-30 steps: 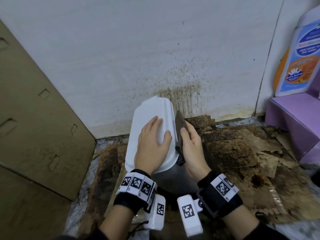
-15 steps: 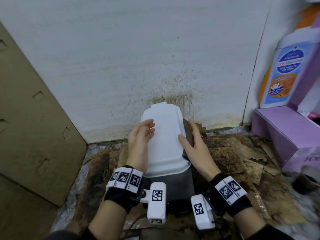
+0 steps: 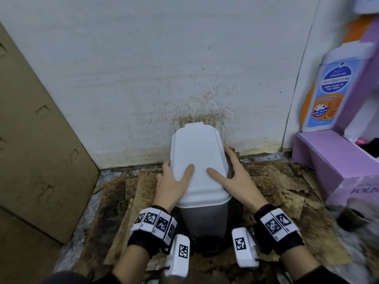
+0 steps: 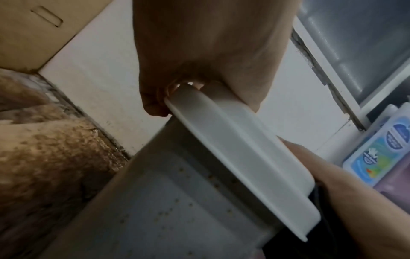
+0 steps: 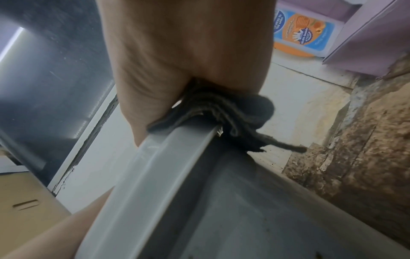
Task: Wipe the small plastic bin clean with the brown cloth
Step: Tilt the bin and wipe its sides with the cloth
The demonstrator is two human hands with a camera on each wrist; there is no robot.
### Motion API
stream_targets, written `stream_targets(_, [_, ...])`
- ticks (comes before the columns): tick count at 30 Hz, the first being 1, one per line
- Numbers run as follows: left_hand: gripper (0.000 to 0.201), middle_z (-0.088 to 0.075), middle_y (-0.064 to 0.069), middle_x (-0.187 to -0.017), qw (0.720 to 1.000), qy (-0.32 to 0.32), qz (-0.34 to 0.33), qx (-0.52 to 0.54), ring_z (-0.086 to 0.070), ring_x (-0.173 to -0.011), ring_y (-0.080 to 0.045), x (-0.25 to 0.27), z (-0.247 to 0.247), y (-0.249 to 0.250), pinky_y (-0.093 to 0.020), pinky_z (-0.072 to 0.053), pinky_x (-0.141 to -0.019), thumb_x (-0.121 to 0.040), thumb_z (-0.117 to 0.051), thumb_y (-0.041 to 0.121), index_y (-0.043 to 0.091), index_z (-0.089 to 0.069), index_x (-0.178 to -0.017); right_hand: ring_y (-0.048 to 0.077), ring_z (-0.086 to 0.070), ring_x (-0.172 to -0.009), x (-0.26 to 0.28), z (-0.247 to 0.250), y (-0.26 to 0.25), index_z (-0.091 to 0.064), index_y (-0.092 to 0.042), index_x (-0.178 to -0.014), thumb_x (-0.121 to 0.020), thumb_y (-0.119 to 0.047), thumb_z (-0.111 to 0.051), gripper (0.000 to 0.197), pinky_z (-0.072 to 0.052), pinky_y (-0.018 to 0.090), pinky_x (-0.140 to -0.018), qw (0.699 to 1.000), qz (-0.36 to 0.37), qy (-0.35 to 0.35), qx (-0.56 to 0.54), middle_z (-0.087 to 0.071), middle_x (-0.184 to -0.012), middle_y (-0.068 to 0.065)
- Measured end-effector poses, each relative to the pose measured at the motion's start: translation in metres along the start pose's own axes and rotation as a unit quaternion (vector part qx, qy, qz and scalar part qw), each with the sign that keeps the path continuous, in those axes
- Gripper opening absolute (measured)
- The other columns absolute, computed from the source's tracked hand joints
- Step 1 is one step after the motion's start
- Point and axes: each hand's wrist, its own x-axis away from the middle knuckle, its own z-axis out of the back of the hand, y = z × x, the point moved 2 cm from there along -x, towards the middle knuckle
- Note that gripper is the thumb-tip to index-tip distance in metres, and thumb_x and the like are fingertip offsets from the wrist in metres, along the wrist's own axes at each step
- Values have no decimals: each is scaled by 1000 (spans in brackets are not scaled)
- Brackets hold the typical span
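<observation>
The small grey plastic pedal bin with a white domed lid [image 3: 200, 160] stands upright on stained, torn brown cardboard sheets [image 3: 272, 181] against a spattered white wall [image 3: 143, 78], its back close to the wall; whether it touches I cannot tell. The left hand [image 3: 174, 184] clasps the lid's left edge, thumb laid on top and fingers curled under the rim, as the left wrist view shows; the right hand [image 3: 235, 177] holds the opposite edge, thumb on the lid and fingers pressing the dark brown, bunched cloth [image 5: 224, 112] against the rim and side, so both hands are closed on the bin and the right traps the cloth as well. The bin looks light and hollow, probably easy to shove or tip on the uneven cardboard; the lid appears hinged and may flex or lift if pulled upward, so the grey body below is likely the firmer place to steady it — the rim suits only light bracing. Its smooth plastic seems slippery, and specks dot the front face [image 4: 177, 201]; the cloth is soft and limp, best kept wadded under the fingers. A tall white bottle with a blue and orange label [image 3: 326, 89] stands behind a lilac cardboard box [image 3: 336, 160] on the right, and a large brown cardboard box [image 3: 37, 140] fills the left.
</observation>
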Motion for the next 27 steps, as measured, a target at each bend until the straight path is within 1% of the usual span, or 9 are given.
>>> stream_targets(3, [99, -42, -8, -148, 1000, -9, -2, 15, -50, -129, -31, -2, 1, -1, -47, -43, -108, -77, -61, 80, 31, -23, -154, 16, -44, -140, 0, -1, 5, -19, -60, -153, -76, -74, -74, 96, -46, 53, -111, 1000, -5, 9, 13, -39, -154, -17])
stream_targets(8, [108, -45, -3, -145, 999, -24, -12, 46, -55, -124, -26, -4, 3, -4, -51, -47, -107, -64, -64, 85, 36, -21, -151, 17, -40, -140, 3, -5, 9, -21, -60, -153, -81, -69, -71, 88, -42, 55, -114, 1000, 0, 22, 4, -38, -152, -13])
stream_targets(12, [107, -46, -1, -144, 997, -37, -22, 62, -55, -124, -24, -3, 3, -4, -50, -47, -107, -63, -66, 85, 40, -22, -149, 16, -41, -141, 6, -10, 10, -23, -55, -155, -74, -71, -73, 97, -42, 55, -114, 998, -8, 64, -28, -38, -154, -15])
stream_targets(14, [103, -48, 1, -143, 996, -46, -29, 73, -57, -122, -20, -2, 5, -4, -46, -50, -105, -68, -69, 80, 38, -23, -149, 14, -37, -145, 10, -14, 9, -20, -52, -157, -72, -70, -73, 102, -40, 55, -116, 996, -9, 87, -36, -34, -154, -21])
stream_targets(17, [86, -53, 5, -138, 994, -52, -49, 77, -59, -115, -12, -4, 12, -2, -27, -52, -86, -84, -73, 61, 29, -28, -150, 14, -31, -148, 17, -23, 7, -11, -50, -160, -80, -61, -75, 104, -36, 55, -118, 993, -3, 119, -29, -30, -144, -26])
stream_targets(19, [79, -56, 9, -135, 993, -64, -62, 78, -60, -111, -4, -7, 18, 1, -19, -49, -79, -87, -73, 54, 28, -33, -150, 15, -28, -150, 25, -31, 4, 5, -49, -160, -82, -54, -77, 113, -32, 53, -120, 987, 0, 156, -36, -29, -143, -24])
stream_targets(22, [75, -57, 15, -133, 990, -92, -82, 70, -61, -111, -2, -14, 26, 6, -21, -51, -82, -87, -72, 55, 33, -38, -149, 9, -23, -146, 39, -45, -5, 28, -40, -156, -84, -43, -80, 130, -25, 40, -121, 974, -12, 217, -63, -25, -147, -18])
stream_targets(24, [73, -57, 14, -135, 989, -104, -86, 63, -63, -113, -5, -16, 29, 7, -25, -53, -86, -86, -71, 57, 36, -40, -149, 13, -19, -150, 45, -53, -7, 28, -31, -158, -83, -41, -81, 133, -23, 36, -122, 968, -31, 235, -81, -23, -158, -12])
stream_targets(27, [74, -56, 15, -136, 988, -105, -93, 61, -61, -113, -2, -15, 31, 3, -23, -51, -84, -86, -72, 56, 37, -39, -150, 17, -19, -152, 45, -60, -1, 8, -25, -163, -82, -43, -82, 122, -25, 35, -120, 966, -51, 241, -78, -23, -162, -7])
